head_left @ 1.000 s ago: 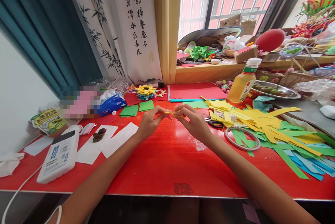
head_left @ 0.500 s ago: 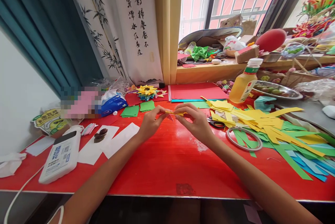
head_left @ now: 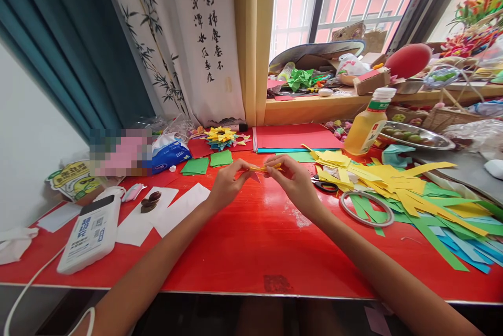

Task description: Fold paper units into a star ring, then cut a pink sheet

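Between both hands, just above the red table (head_left: 236,252), is a small folded piece of yellow paper (head_left: 261,169). My left hand (head_left: 229,183) pinches its left end between thumb and fingers. On the other end, my right hand (head_left: 290,174) is closed in a pinch, its fingers hiding part of the paper. A small pinkish pointed tip shows under the paper near my left fingertips; what it belongs to I cannot make out. Green paper squares (head_left: 195,166) lie behind my left hand, and black-handled scissors (head_left: 327,186) rest to the right of my right hand.
Yellow paper strips (head_left: 385,181) and green strips (head_left: 440,236) spread over the right side, with a tape roll (head_left: 366,209) beside them. A juice bottle (head_left: 368,123) stands behind. A folded paper ornament (head_left: 220,138) sits at the back. A white device (head_left: 92,234) lies left.
My right fingers have shifted slightly on the yellow paper, and a bit more of its right end shows. My left hand keeps its pinch almost unmoved.
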`<state>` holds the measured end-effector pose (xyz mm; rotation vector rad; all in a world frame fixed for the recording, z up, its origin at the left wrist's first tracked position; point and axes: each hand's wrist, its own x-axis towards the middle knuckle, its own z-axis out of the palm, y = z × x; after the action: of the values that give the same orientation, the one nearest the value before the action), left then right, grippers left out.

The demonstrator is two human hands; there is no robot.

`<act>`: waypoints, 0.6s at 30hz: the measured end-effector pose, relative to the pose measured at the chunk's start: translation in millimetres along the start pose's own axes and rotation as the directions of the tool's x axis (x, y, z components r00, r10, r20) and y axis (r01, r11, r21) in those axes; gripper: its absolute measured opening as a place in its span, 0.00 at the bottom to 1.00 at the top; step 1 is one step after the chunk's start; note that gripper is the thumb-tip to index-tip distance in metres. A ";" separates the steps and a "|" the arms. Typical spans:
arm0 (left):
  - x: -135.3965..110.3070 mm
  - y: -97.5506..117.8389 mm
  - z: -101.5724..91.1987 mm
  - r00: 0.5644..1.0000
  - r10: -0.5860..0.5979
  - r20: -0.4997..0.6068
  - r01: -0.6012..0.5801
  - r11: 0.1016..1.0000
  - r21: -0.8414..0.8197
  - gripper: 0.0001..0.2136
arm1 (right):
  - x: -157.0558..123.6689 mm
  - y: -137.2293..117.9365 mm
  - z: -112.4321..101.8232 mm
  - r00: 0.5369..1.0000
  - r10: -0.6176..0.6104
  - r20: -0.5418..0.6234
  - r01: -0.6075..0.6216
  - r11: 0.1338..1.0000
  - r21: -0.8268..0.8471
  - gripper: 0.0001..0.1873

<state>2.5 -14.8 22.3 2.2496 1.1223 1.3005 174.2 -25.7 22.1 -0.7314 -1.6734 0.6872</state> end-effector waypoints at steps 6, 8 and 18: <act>0.0 -0.5 0.2 1.000 -0.008 -0.021 0.008 1.000 -0.023 0.07 | 0.9 -0.1 0.9 1.000 0.001 -0.004 -0.001 1.000 -0.027 0.06; -0.2 -0.7 0.4 1.000 -0.007 -0.023 0.007 1.000 -0.029 0.07 | 0.9 0.9 1.1 1.000 -0.001 -0.001 0.001 0.999 -0.039 0.06; -2.0 -1.0 1.1 1.000 0.005 0.022 -0.004 1.000 -0.028 0.06 | -2.0 1.2 3.6 1.000 -0.008 -0.026 0.008 1.000 -0.022 0.05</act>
<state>2.5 -15.6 19.9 2.2424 1.0857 1.2825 171.2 -26.8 19.3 -0.7460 -1.6617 0.6516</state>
